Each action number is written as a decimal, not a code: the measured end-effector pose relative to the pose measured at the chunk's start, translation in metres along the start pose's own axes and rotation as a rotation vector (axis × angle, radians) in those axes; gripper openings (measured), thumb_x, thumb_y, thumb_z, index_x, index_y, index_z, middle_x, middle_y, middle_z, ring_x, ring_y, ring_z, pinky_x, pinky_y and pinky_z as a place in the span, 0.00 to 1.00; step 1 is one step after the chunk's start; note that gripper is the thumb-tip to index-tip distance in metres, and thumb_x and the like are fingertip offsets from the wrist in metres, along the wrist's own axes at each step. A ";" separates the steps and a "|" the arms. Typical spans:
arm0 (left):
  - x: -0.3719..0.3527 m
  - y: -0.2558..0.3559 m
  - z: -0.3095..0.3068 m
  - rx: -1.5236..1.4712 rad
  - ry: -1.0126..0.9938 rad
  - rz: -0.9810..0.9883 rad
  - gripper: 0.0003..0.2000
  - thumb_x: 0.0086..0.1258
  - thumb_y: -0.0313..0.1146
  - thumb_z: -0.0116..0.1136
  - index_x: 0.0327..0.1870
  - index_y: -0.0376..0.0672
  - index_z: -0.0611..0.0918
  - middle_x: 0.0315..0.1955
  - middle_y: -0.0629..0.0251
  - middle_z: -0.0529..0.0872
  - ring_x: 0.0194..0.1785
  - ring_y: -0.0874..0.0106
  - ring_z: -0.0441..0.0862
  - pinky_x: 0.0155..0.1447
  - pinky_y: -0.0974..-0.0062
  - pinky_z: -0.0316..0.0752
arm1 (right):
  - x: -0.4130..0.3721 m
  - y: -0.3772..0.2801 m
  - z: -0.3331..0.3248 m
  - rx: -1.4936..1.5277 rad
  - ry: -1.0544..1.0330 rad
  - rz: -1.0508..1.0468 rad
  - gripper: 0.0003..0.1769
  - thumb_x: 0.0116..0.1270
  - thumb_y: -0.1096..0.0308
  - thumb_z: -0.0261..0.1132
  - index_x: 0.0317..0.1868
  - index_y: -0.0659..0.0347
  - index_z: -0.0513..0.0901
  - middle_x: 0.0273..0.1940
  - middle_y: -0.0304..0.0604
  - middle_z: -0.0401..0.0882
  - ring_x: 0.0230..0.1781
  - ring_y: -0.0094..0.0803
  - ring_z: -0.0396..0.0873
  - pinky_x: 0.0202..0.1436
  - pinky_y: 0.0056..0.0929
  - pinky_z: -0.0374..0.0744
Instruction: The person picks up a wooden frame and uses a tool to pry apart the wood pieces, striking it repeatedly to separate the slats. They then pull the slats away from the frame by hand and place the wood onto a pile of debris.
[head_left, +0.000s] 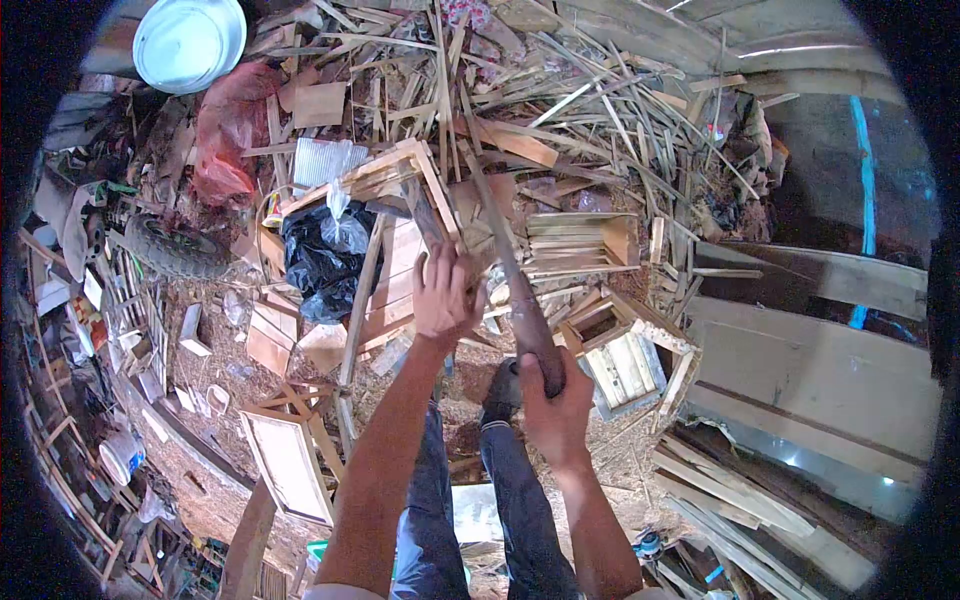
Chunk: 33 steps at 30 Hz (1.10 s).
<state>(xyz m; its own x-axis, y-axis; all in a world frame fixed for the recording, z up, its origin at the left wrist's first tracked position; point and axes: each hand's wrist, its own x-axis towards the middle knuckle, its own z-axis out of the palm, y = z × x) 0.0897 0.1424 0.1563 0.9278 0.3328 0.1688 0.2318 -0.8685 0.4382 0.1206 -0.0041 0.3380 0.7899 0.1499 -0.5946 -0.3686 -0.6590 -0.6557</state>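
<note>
Head cam: my right hand [557,400] is wrapped round a long tool [522,290] mid-scene; left hand [447,295] curls at dark wood [425,210] just left, can't tell if gripping. Probably lining up; next move likely needs steady wood.

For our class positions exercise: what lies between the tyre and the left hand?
Between the tyre and left hand, the head view shows a black plastic bag and wooden boards.
</note>
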 end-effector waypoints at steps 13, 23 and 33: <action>0.005 -0.005 -0.006 0.002 -0.032 -0.164 0.22 0.70 0.41 0.52 0.59 0.36 0.72 0.60 0.48 0.72 0.63 0.50 0.68 0.69 0.50 0.58 | -0.032 -0.002 -0.026 -0.002 0.015 -0.008 0.18 0.70 0.55 0.63 0.32 0.63 0.78 0.18 0.43 0.74 0.16 0.31 0.73 0.23 0.34 0.70; 0.029 -0.018 0.018 0.029 0.037 -0.450 0.34 0.73 0.42 0.43 0.76 0.33 0.53 0.77 0.46 0.49 0.80 0.48 0.43 0.79 0.48 0.37 | -0.035 -0.021 -0.037 -0.067 -0.088 0.059 0.25 0.75 0.51 0.57 0.28 0.64 0.76 0.16 0.34 0.70 0.17 0.19 0.68 0.21 0.25 0.66; 0.034 -0.017 0.014 -0.019 -0.015 -0.435 0.34 0.70 0.35 0.43 0.76 0.31 0.52 0.76 0.44 0.52 0.79 0.45 0.44 0.79 0.49 0.41 | -0.030 -0.064 -0.033 -0.105 -0.107 0.082 0.21 0.75 0.58 0.57 0.26 0.65 0.75 0.14 0.33 0.63 0.17 0.16 0.59 0.19 0.28 0.59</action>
<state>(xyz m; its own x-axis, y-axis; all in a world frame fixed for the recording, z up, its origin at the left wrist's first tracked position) 0.1218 0.1629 0.1422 0.7489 0.6609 -0.0478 0.5970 -0.6417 0.4815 0.1364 0.0091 0.4129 0.7005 0.1669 -0.6939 -0.3716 -0.7449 -0.5542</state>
